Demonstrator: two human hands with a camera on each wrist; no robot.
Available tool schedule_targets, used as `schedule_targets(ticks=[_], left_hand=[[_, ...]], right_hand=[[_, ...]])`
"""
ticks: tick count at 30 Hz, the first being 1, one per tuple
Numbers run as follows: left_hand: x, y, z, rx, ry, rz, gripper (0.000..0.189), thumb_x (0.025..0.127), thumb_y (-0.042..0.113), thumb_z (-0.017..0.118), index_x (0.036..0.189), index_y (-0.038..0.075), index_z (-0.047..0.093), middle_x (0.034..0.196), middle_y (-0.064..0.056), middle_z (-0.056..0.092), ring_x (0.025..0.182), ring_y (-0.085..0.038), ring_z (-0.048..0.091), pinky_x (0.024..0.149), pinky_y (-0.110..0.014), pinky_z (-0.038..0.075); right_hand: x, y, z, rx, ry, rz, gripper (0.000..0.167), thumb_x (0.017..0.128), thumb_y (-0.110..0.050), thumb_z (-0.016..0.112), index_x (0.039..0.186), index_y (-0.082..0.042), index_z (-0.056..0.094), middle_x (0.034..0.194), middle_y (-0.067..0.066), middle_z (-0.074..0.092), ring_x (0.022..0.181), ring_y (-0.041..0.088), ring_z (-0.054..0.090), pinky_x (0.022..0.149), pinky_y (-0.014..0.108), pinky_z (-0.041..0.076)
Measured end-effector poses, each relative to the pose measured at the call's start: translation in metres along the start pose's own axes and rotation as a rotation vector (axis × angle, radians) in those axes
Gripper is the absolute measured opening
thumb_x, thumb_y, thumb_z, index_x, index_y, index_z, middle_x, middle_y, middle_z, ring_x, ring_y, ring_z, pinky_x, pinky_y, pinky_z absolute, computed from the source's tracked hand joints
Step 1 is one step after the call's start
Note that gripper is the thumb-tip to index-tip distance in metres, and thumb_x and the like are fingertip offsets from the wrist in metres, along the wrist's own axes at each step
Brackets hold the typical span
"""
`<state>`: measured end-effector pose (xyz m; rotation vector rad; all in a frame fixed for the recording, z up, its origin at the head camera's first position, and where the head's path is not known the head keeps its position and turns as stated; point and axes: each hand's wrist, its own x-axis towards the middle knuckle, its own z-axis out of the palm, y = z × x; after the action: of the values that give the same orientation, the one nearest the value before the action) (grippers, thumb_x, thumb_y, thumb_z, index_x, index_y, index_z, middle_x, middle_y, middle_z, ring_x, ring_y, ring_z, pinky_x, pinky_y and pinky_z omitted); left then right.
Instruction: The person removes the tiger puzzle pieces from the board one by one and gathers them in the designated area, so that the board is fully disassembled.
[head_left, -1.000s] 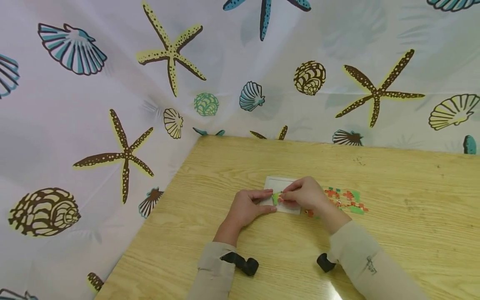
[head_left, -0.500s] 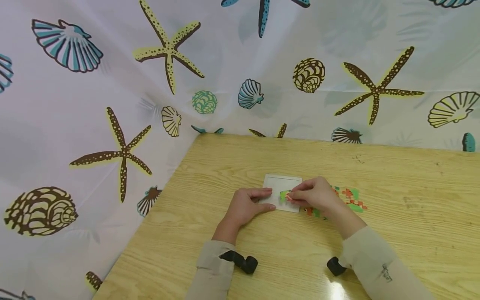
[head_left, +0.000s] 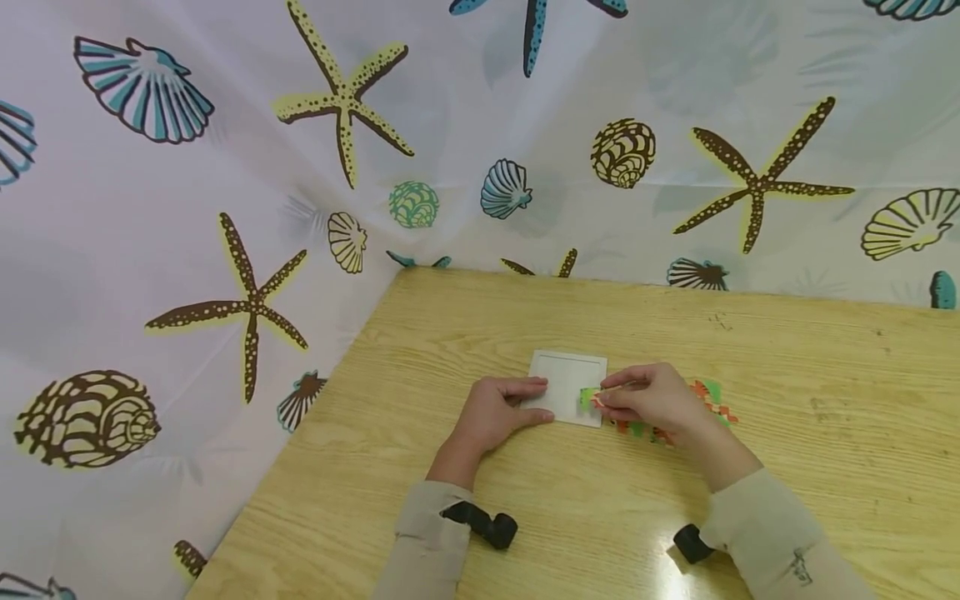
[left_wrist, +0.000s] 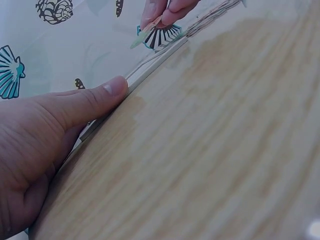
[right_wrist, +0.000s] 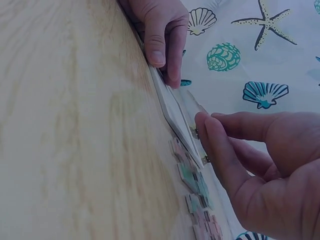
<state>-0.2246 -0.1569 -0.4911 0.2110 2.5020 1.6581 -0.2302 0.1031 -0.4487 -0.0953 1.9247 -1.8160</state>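
Observation:
A thin white puzzle tray (head_left: 564, 380) with a raised rim lies flat on the wooden table. My left hand (head_left: 495, 410) rests on its left end, thumb (left_wrist: 116, 87) and fingers extended over the surface. Above the tray's right side, my right hand (head_left: 654, 402) pinches a small green and red jigsaw piece (head_left: 587, 398) between thumb and fingertips. The left wrist view shows this piece (left_wrist: 143, 38) tilted and raised over the tray. Loose jigsaw pieces (head_left: 708, 393) in red and green lie right of the tray, partly hidden by my right hand.
The wooden table (head_left: 420, 333) reaches back to a white cloth (head_left: 450, 108) printed with shells and starfish, which also hangs along the left side. Black wrist mounts (head_left: 491, 530) sit at both sleeves.
My right hand has drawn back to the right with the jigsaw piece, from the tray's middle to its right side, uncovering more of the tray. My left hand has stayed in place.

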Motion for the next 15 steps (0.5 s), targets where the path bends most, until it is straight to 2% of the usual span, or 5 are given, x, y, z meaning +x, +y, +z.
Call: schedule_targets(ticks=[9,15], left_hand=[[0.001,0.000,0.002,-0.008,-0.003,-0.005,0.037,0.081,0.009,0.090,0.116,0.009,0.081,0.129,-0.001,0.073,0.132,-0.018,0.062,0.106,-0.024,0.050],[0.000,0.000,0.002,-0.006,-0.001,-0.004,0.037,0.081,0.009,0.090,0.116,0.009,0.081,0.129,-0.002,0.073,0.132,-0.018,0.062,0.106,-0.024,0.050]], right_hand=[[-0.008,-0.005,-0.017,-0.054,-0.006,0.006,0.029,0.102,0.002,0.062,0.126,0.019,0.061,0.104,0.014,0.074,0.085,0.015,0.076,0.079,0.029,0.063],[-0.013,-0.010,-0.031,-0.114,-0.061,0.002,0.027,0.102,-0.002,0.064,0.120,0.018,0.062,0.098,0.013,0.075,0.084,0.015,0.075,0.077,0.028,0.063]])
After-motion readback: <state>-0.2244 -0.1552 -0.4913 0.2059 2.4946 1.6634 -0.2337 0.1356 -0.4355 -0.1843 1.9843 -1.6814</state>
